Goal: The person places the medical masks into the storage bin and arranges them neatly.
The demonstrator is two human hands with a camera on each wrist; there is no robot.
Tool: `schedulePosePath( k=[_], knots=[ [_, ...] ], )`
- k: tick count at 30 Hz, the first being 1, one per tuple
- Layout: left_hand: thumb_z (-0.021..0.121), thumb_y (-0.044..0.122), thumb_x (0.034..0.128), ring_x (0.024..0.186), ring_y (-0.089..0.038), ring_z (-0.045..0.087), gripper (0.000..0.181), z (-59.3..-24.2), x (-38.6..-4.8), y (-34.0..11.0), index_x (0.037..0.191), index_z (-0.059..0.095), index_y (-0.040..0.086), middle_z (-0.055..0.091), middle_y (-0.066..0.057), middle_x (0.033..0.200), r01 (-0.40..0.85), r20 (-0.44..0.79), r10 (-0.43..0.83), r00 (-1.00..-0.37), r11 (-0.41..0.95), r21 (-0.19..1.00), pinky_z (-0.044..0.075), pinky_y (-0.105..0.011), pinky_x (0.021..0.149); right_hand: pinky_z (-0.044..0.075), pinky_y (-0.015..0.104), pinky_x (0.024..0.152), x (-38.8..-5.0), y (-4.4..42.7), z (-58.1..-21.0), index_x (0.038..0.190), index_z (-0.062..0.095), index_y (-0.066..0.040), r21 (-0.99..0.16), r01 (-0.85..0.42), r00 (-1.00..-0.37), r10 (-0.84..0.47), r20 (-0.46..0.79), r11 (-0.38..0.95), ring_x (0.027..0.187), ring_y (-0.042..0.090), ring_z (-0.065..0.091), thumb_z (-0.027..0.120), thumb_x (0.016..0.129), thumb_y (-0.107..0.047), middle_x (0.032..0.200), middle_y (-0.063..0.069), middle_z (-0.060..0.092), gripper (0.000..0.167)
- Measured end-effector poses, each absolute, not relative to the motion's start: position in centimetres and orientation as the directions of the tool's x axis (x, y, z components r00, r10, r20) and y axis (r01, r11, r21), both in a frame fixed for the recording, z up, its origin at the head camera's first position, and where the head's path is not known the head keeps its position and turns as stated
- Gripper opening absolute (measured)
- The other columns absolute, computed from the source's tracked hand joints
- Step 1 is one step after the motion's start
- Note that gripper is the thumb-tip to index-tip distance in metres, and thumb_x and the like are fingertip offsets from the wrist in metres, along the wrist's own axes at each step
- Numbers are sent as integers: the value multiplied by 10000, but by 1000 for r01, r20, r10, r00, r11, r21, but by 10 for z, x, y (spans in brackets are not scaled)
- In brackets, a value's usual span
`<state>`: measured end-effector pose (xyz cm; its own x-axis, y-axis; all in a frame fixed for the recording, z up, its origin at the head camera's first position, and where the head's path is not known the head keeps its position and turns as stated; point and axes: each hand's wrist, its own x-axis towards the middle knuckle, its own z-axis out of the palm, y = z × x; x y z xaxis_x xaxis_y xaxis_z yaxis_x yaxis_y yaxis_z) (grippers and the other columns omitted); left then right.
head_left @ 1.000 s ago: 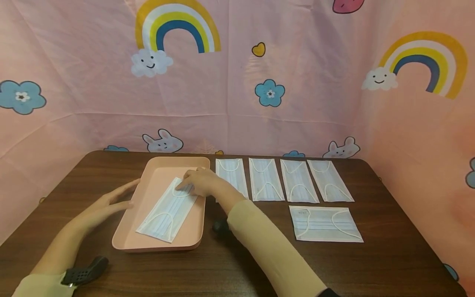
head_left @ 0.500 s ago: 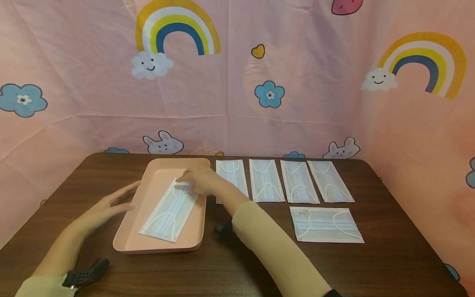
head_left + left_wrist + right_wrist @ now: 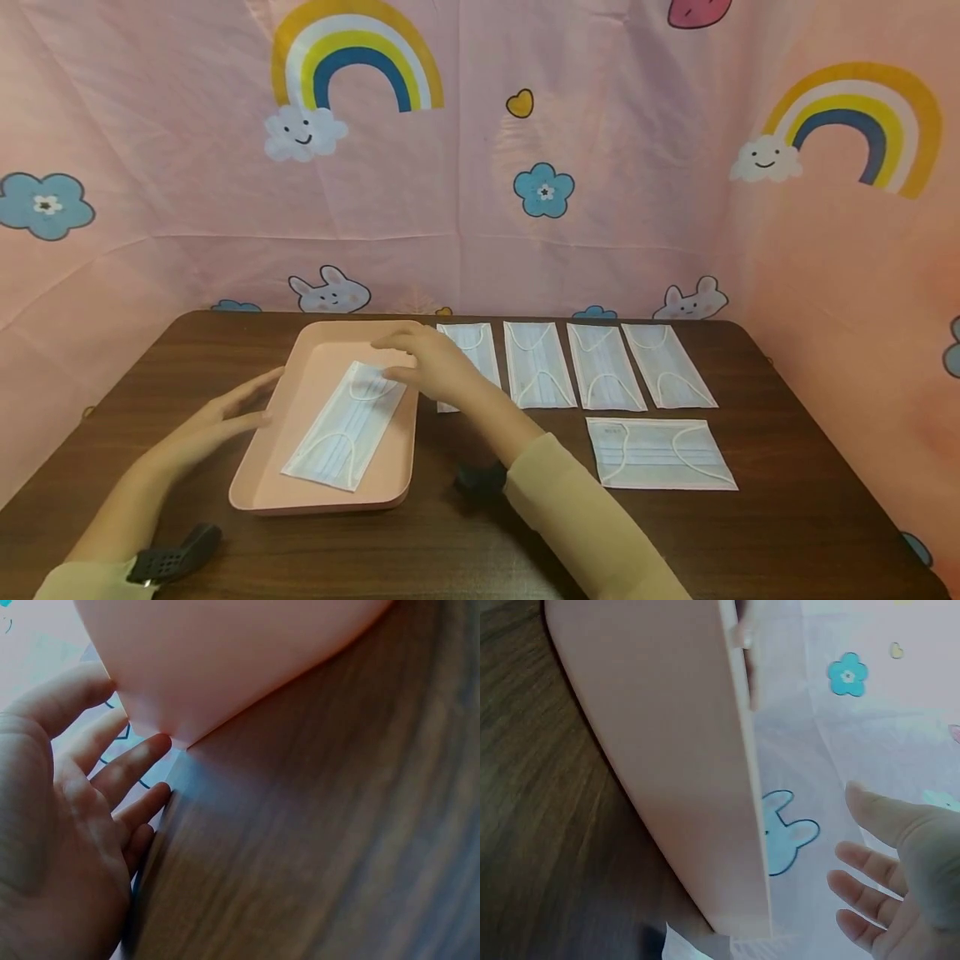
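A pink rectangular tray (image 3: 315, 375) lies on the brown table with one pleated disposable face mask (image 3: 337, 437) slanted inside it, white ear loops facing up. My left hand (image 3: 202, 429) rests against the tray's left rim with fingers extended; in the left wrist view its fingertips meet the tray wall (image 3: 187, 667). Over the tray's right side, near the mask's far end, hovers my right hand (image 3: 435, 362), fingers loosely spread. The right wrist view has that hand (image 3: 907, 877) holding nothing, beside the tray's side wall (image 3: 660, 750).
Right of the tray, several masks stand in an upright row, including the nearest one (image 3: 468, 337), partly covered by my right hand, and the far right one (image 3: 667, 367). Another mask (image 3: 660, 454) lies sideways in front. A pink printed cloth (image 3: 480, 267) hangs behind the table.
My right hand has let go of the mask in the tray and lifted slightly away to the right. Beforehand the mask shifted slightly right. My left hand stays at the rim.
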<state>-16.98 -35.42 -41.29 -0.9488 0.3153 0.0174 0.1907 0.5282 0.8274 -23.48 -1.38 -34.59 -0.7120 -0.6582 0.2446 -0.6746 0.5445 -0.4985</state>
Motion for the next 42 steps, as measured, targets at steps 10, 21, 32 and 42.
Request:
schedulePosePath(
  k=[10,21,32,42],
  knots=[
    [578,160,955,1375,-401,187,667,-411,-172,-352,1533,249,202,235,-218,1527,203,29,324,-945,518,831,252,-584,1020,464,276,699,-231,20,-344,1329,585,-167,-656,-568,-809,-482,336,497,906,162,557,698,895,-204,1151,-22,599,450],
    [580,167,952,1340,-486,179,669,-411,-171,-354,1533,250,211,242,-222,1522,200,27,321,-947,520,830,213,-706,946,503,323,688,-245,50,-351,1353,556,-193,-767,-412,-906,-313,286,492,957,181,564,708,884,-220,1213,35,603,493],
    [575,160,955,1346,-471,174,664,-413,-169,-355,1533,251,209,237,-217,1526,210,38,321,-946,522,827,212,-699,951,489,378,795,-265,70,-380,1332,560,-106,-778,-319,-945,-239,222,541,952,240,566,721,873,-193,1203,138,613,494],
    [575,176,956,1340,-490,181,662,-413,-168,-354,1532,250,200,243,-223,1522,209,33,323,-946,528,823,217,-700,951,456,291,621,-273,78,-402,1318,576,-69,-750,-275,-960,-209,184,601,780,187,533,742,850,-170,1108,116,616,507]
  ],
)
